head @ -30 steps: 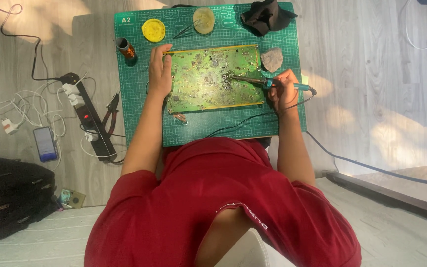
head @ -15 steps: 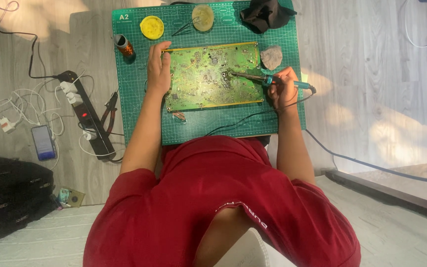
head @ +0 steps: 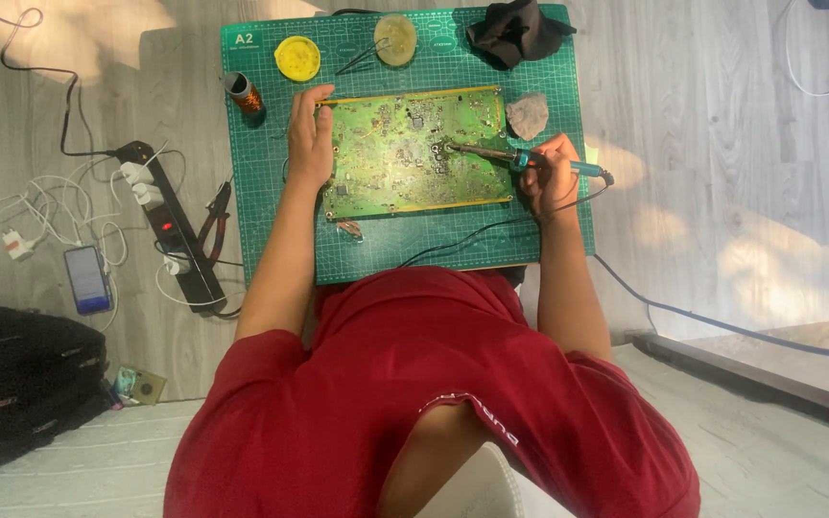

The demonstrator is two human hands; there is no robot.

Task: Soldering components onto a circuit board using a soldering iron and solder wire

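On a pale wood-grain floor, seen from above, a person in a red shirt sits at a green cutting mat. At far left a black bag lies beside a smartphone, tangled white cables and a black power strip. Red-handled pliers rest at the mat's left edge. On the mat's upper left stand a small copper-coloured spool and a round yellow tin, with tweezers and a pale round dish just beyond.

The left hand lies flat, fingers spread, pressing on the left edge of a green circuit board that sits at the middle of the mat. The board carries many small components and a yellow border.

To the right, the right hand is closed around the teal-and-black handle of a soldering iron, whose metal tip points left and meets the board's right half. The two hands are well apart, one at each side of the board. The iron's black cord loops across the mat's lower part. A grey sponge-like lump lies just beside the board's upper right corner, and a crumpled black cloth sits at the mat's top edge. Another dark cable runs over the floor at right.
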